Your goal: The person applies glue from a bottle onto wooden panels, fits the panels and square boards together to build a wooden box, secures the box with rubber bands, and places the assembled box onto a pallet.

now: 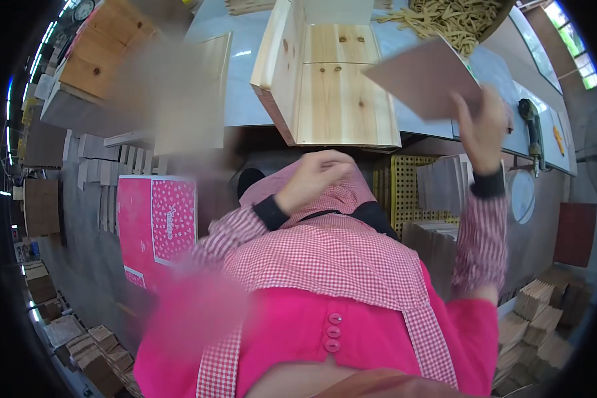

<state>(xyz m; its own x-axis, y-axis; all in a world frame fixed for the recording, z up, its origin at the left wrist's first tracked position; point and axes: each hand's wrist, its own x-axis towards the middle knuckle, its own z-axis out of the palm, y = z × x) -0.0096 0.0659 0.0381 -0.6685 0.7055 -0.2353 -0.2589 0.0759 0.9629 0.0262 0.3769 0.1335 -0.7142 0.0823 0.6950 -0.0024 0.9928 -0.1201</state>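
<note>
My right hand (481,129), raised at the right above the table edge, grips a thin brown rectangular board (421,76) by its near right corner. The board is tilted and slightly blurred. Over my lap, my left hand (318,176) is loosely closed, and nothing shows in its fingers. In front of me a pale knotty wooden box frame (341,99) stands at the table's near edge. One side panel (275,73) rises on its left, while its right side is open. The brown board partly overlaps the box's right edge.
The blue-grey table (245,93) carries a heap of tan strips (438,23) at the back and a power tool (530,126) at the right. Wooden boxes (106,46) stand at the left. A pink carton (139,225) and a yellow perforated crate (408,192) flank my legs. Lens smears blur the left.
</note>
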